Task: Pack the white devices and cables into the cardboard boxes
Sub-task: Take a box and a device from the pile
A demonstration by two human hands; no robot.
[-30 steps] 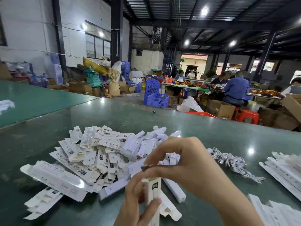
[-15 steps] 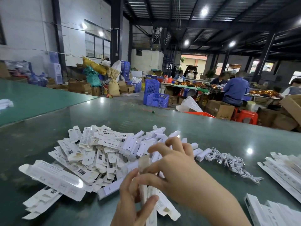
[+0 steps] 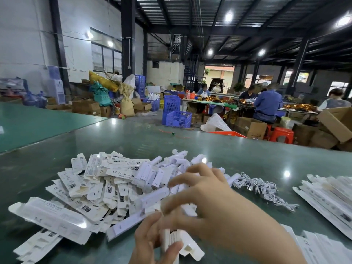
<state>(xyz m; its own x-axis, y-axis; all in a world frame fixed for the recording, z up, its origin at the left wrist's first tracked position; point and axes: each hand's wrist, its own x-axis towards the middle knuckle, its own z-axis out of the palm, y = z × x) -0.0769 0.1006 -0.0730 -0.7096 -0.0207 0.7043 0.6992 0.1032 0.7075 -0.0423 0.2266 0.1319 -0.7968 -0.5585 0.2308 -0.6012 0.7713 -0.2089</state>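
Right hand (image 3: 219,204) now lower, blurred fingers (image 3: 182,180) over left-held box (image 3: 172,240).

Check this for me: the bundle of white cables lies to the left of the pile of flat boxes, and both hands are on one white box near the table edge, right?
Not quite. The head view shows the white cables to the right of the pile of flat boxes; both the left hand and right hand are on one white box.

Two bare hands, the left hand (image 3: 150,241) at the bottom centre and the right hand (image 3: 215,204) with a bare forearm at lower right, no sleeves, rings or gloves visible.
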